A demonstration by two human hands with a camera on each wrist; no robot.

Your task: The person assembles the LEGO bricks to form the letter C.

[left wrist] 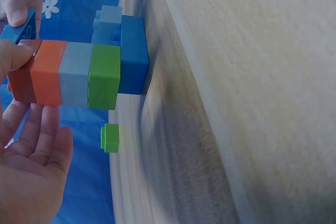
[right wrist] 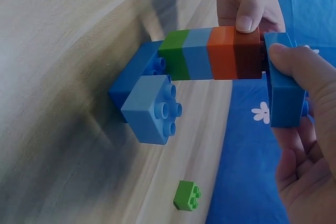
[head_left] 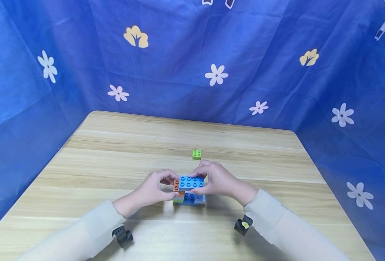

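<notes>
A toy-brick build stands on the table: a long dark blue brick (left wrist: 135, 56) at the bottom, with a light blue brick (right wrist: 147, 109) on one end. A column rises from its other end: green (left wrist: 104, 77), light blue (left wrist: 74, 74), orange (left wrist: 48, 73) and, topmost, a brown brick (right wrist: 247, 53). My left hand (head_left: 150, 187) pinches the brown brick between thumb and fingers. In my right hand (head_left: 220, 181) is a long blue brick (head_left: 191, 183), gripped at its right end. Its left end lies over the brown brick, a narrow gap showing between them in the right wrist view.
Behind the build, a loose green brick (head_left: 197, 155) sits on the wooden table (head_left: 114, 145). Blue cloth (head_left: 179, 65) with flower prints hangs at the back and both sides. Small black cameras hang at both wrists.
</notes>
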